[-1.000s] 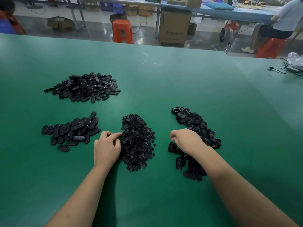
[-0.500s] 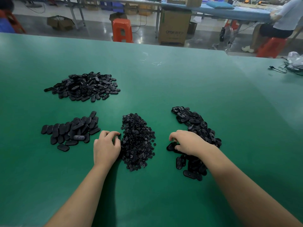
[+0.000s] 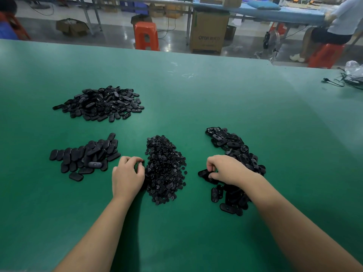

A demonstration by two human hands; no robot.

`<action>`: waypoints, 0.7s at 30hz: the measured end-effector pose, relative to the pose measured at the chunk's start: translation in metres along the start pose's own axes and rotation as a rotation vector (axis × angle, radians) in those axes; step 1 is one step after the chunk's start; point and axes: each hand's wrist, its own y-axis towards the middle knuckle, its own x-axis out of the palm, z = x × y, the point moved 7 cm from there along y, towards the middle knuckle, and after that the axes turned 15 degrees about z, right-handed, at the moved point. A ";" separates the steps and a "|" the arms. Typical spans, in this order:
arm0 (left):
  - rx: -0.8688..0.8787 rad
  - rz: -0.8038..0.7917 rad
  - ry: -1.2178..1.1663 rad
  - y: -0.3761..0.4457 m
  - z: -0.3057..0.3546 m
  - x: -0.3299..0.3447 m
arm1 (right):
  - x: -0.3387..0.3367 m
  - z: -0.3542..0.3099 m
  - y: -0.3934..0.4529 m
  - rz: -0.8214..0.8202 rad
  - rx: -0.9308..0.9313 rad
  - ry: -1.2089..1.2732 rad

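Several heaps of black plastic parts lie on the green table (image 3: 196, 95). A middle heap of small round pieces (image 3: 167, 169) sits between my hands. My left hand (image 3: 127, 177) rests at its left edge, fingers curled, pinching a small black piece. On the right runs a heap of oval shells (image 3: 235, 152); my right hand (image 3: 225, 169) lies over it and pinches one oval shell (image 3: 204, 174) at its left edge. A neat pile of closed oval parts (image 3: 86, 156) is to the left, and a loose oval heap (image 3: 100, 104) sits farther back.
Black cables (image 3: 341, 82) and a plastic bag (image 3: 354, 70) lie at the table's far right. Beyond the far edge stand an orange stool (image 3: 146, 36), a cardboard box (image 3: 208, 34) and a seated person (image 3: 337, 26) on a red stool.
My left fingers have curled in from the round heap's edge. My right hand slid slightly left and drew an oval shell out from the heap's edge.
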 end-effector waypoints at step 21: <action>-0.017 -0.012 -0.022 0.001 -0.002 -0.001 | 0.054 -0.061 -0.038 0.619 0.642 1.196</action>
